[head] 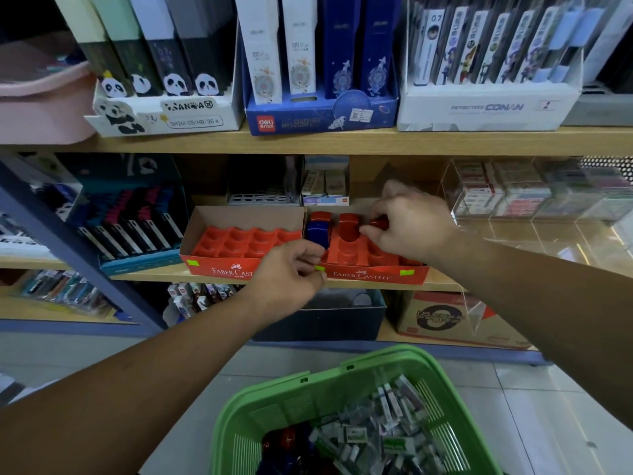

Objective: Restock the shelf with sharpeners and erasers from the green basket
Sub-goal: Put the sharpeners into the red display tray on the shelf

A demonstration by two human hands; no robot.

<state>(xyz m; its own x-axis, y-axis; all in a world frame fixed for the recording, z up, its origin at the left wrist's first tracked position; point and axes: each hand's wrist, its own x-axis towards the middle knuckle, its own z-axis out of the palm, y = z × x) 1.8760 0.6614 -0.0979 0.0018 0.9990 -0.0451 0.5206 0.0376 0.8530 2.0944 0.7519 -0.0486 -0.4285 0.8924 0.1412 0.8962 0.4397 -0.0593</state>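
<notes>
right hand (407,221) pinches red sharpener (378,222) at right tray (376,275) on middle shelf (442,286). left hand (289,272) curled at tray front; contents cannot be told. sharpener judged light, rigid, smooth plastic; grip flat sides.

Two red cardboard trays (219,267), white-lettered with lime-green stickers, line the front edge of the tan wooden shelf (147,277). Their moulded inserts (246,240) are red. The right tray holds red plastic sharpeners (348,226) and one dark blue plastic sharpener (317,231). The green slotted plastic basket (298,402) carries white-and-grey wrapped erasers (387,423).
</notes>
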